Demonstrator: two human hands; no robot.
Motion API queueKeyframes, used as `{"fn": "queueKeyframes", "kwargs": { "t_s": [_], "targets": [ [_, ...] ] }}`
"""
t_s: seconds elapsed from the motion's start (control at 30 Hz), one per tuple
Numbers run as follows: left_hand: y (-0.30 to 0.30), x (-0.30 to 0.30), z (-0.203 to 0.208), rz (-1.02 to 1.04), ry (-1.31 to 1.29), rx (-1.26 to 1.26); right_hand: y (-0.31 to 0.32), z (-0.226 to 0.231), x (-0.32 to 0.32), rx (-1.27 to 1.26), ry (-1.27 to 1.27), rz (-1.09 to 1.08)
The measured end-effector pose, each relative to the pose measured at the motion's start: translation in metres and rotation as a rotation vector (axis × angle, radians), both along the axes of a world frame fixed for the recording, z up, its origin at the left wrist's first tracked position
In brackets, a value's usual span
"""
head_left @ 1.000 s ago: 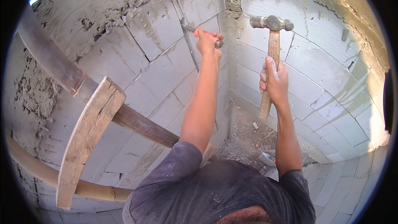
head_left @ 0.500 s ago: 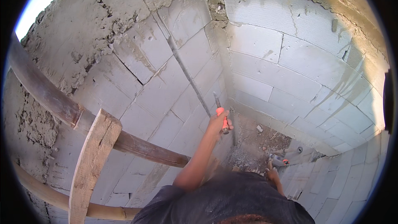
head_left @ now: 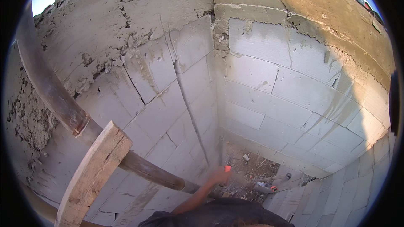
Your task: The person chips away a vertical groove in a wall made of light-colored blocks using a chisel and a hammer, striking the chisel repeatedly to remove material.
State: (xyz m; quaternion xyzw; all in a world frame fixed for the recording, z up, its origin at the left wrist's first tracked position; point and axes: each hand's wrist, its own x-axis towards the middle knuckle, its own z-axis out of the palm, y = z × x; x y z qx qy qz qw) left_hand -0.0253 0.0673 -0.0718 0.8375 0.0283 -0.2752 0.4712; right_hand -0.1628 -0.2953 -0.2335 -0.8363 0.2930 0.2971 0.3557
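My left hand (head_left: 219, 175) is low by the left wall near the corner, its fingers smeared by motion and closed round a chisel (head_left: 227, 169). Only the chisel's orange grip shows now; its metal blade is lost in the blur. A narrow vertical groove (head_left: 188, 108) runs down the pale block wall (head_left: 162, 113) beside this hand. My right hand is out of sight, with my dark shirt (head_left: 227, 214) filling the lower edge. On the ground to the right lies a grey object with an orange part (head_left: 265, 187), its kind unclear.
A thick brown pole (head_left: 143, 169) crosses the left side, with a rough wooden plank (head_left: 94, 172) against it. Another block wall (head_left: 269, 96) meets the left wall at the corner. Rubble (head_left: 248, 164) covers the ground, near a pale pipe (head_left: 283, 177).
The view has tilted upward, showing more of the wall tops. My left hand with the chisel appears lower in the picture. My right hand, earlier by the grey object, has left the view.
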Motion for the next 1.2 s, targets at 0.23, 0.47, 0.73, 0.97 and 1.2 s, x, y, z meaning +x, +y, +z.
{"fn": "queueKeyframes", "kwargs": {
  "t_s": [0.23,0.47,0.73,0.97,1.2],
  "targets": [
    [0.006,-0.007,0.001,-0.085,-0.136,0.112,-0.003,0.002,-0.02,0.017,-0.09,-0.071],
    [0.009,-0.028,0.102,0.041,-0.165,0.147,0.003,-0.014,-0.088,0.054,-0.164,-0.216],
    [0.018,-0.021,0.058,0.16,-0.045,-0.263,0.043,-0.021,-0.164,0.178,0.262,-0.344],
    [0.028,-0.02,0.061,0.077,-0.019,-0.159,0.105,-0.014,-0.205,0.149,0.247,-0.35],
    [0.022,-0.021,0.077,-0.029,-0.084,0.074,0.104,-0.009,-0.234,0.149,0.291,-0.298]
  ]
}}
